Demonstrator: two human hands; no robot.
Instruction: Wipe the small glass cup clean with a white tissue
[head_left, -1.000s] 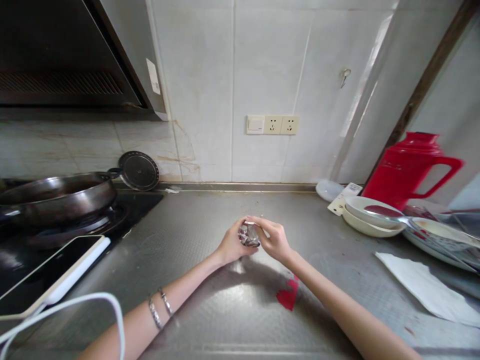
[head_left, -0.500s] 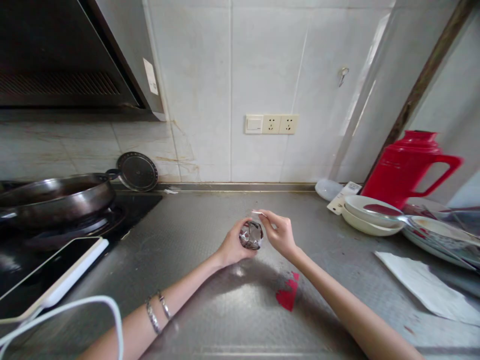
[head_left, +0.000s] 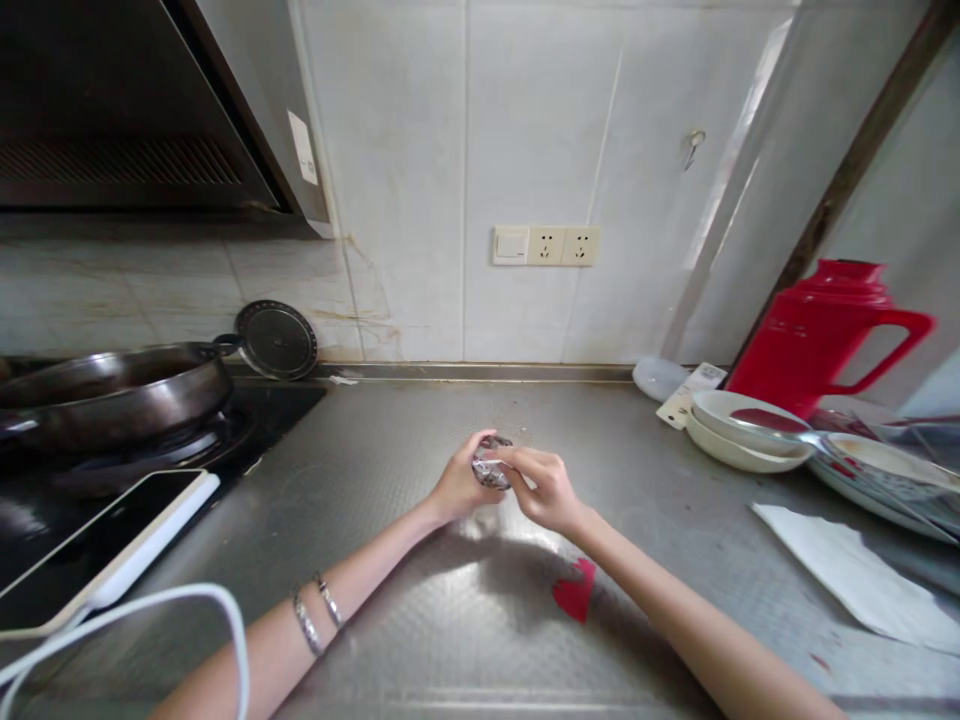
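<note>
My left hand (head_left: 459,487), with two bracelets on its wrist, is wrapped round a small round glass-like container (head_left: 491,476) with a dark and silvery surface, above the metal counter. Over the container's top is my right hand (head_left: 541,487), its fingers pinched on a thin white stick (head_left: 493,461). The stick's tip lies across the container's opening; whether it touches the inside cannot be seen. On the counter below my right hand lies a torn red piece (head_left: 575,592).
A pan (head_left: 112,400) rests on the stove at left, with a phone (head_left: 97,545) and white cable (head_left: 180,597) in front. At right are a red thermos (head_left: 806,340), stacked bowls (head_left: 742,447), a patterned plate (head_left: 885,490) and a white paper (head_left: 855,570).
My right hand has moved left and slightly down, bringing the white stick over the container. My left hand and the container have shifted slightly left.
</note>
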